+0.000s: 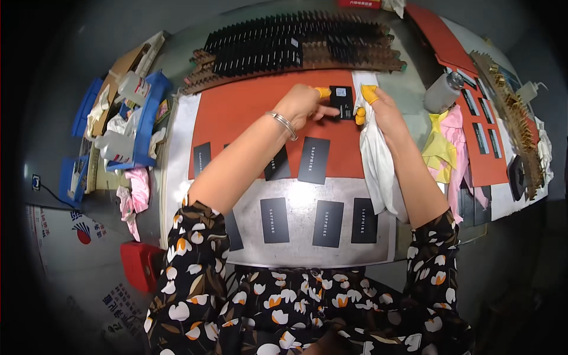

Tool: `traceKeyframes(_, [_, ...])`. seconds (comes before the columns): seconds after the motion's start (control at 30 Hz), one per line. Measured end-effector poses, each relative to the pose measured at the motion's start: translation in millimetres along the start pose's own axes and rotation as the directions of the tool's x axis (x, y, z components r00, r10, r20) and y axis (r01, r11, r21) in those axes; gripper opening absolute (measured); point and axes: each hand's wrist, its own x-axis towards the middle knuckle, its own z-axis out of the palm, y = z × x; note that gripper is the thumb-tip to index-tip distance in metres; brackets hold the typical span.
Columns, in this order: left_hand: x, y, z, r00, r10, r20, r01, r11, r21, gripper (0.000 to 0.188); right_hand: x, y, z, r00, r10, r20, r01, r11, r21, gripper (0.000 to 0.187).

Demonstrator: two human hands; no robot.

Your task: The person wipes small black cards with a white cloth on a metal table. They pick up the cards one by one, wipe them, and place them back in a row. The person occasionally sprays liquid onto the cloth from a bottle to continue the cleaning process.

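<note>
A small black card with a pale square code and fine print is held up between my hands over the orange mat. My left hand, wearing a yellow finger cot, pinches the card's left edge, one bare finger stretched along its lower part. In my right hand a white cloth is gripped and hangs down toward me. Yellow finger cots cover that hand's fingertips, which meet the card's right edge. Nearer to me lie several dark cards, among them one on the mat and one on the pale surface.
Slotted racks full of upright black cards stand at the back. On the right are a grey-capped bottle, yellow and pink cloths, and a second orange mat with cards. A blue tray with bottles sits left.
</note>
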Motion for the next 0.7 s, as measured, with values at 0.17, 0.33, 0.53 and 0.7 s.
traceKeyframes(0.17, [20,-1,23,0.995,-0.019,-0.094,0.023,0.999,0.043,0.017,-1,7,4,0.999,-0.037,0.016,0.038,0.994,-0.098,0.020])
traceKeyframes(0.33, [40,-4,16,0.995,0.101,0.000,-0.085,0.832,0.547,0.020,-10,-5,7,0.987,-0.153,-0.047,0.146,0.980,-0.136,0.018])
traceKeyframes(0.53, [-18,0,13,0.996,0.087,-0.007,-0.087,0.987,-0.132,0.017,-75,-33,4,0.883,-0.453,-0.122,0.375,0.838,-0.396,0.020])
traceKeyframes(0.7, [-60,-17,47,0.971,0.237,-0.013,-0.231,0.931,-0.283,0.015,-86,-3,42,0.714,-0.698,0.053,0.501,0.456,-0.736,0.016])
